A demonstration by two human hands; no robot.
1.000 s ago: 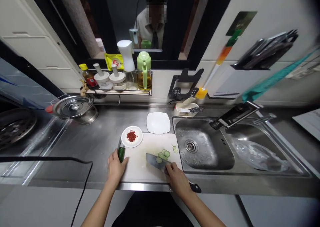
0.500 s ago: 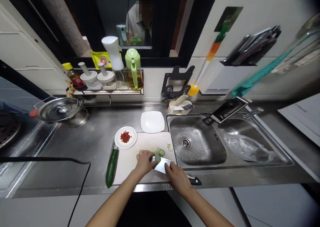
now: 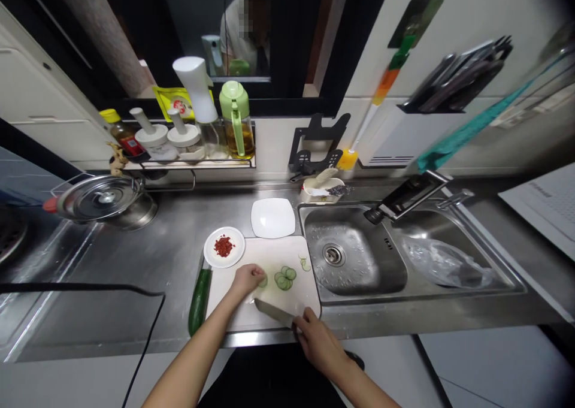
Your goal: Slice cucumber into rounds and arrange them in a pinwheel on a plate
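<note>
Cucumber slices (image 3: 285, 278) lie in a small overlapping cluster on the white cutting board (image 3: 287, 246), to the right of the left hand (image 3: 245, 280) and on the far side of the right hand (image 3: 321, 343). Neither hand touches this cluster. The left hand is over the middle of the board, its fingers curled and its fingertips drawn together; a single slice (image 3: 263, 281) shows right at them, though I cannot tell whether it is pinched or lies on the board. The right hand, at the near right edge of the board, is closed on a knife (image 3: 274, 313), whose blade reaches left over the near part of the board, on the near side of the slices. Some thin, curved slivers (image 3: 305, 263) lie apart, near the far right corner of the board.

The remaining piece of cucumber (image 3: 198, 305) lies along the left edge of the board, left of the left forearm and out of both hands. Just beyond it, a round plate (image 3: 209, 256) of chopped red bits sits at the far left corner; a square white plate (image 3: 273, 218) stands just past the far edge.
</note>
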